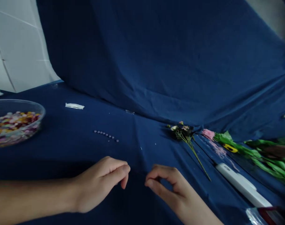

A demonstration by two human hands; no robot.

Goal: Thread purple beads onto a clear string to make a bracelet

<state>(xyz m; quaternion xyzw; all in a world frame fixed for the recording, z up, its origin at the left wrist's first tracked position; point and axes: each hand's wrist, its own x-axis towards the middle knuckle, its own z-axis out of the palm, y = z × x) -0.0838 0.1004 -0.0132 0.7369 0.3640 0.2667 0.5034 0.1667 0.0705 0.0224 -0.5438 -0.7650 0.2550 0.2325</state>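
My left hand (107, 179) hovers over the blue cloth, its thumb and fingers pressed together in a pinch. Across a small gap, my right hand (170, 187) is also pinched, thumb tip against forefinger. Whatever either pinch holds, if anything, is too small or hidden to make out. Beyond my left hand lies a short curved row of small purple beads (106, 134); whether a thread joins them cannot be seen. At the far left stands a clear plastic bowl (42, 114) containing many mixed beads (15, 122) in yellow, red, pink and white.
A small white strip (74, 106) lies behind the bead row. To the right are an artificial flower sprig (189, 140), pink thread (218, 148), green leaves (252, 153), a yellow-and-black item (230, 148) and a white device (244, 184) with a dark cord. Blue cloth (168, 56) rises behind.
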